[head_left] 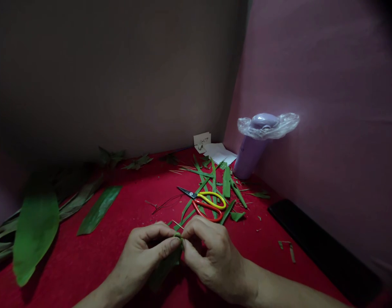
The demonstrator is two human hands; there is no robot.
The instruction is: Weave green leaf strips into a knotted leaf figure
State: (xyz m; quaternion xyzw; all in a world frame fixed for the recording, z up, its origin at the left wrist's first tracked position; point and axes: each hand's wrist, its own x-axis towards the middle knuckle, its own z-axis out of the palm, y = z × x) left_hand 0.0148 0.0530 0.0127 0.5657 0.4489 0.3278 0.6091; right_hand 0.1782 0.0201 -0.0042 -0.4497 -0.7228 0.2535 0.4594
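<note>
Both my hands meet low in the middle of the red cloth. My left hand [144,252] and my right hand [209,252] pinch the same folded green leaf piece [177,237] between their fingertips; a thin pale sliver sticks out of it. The rest of that leaf hangs down under my left fingers. Just beyond my hands lie scissors [205,203] with one yellow and one red handle, blades pointing left, on top of several cut green leaf strips [215,184].
Broad green leaves [35,231] lie at the left of the red table [119,265]. A lilac cylinder with a plastic-wrapped top [256,141] stands at the back right by white paper cards [212,147]. A black flat slab [314,244] lies along the right wall.
</note>
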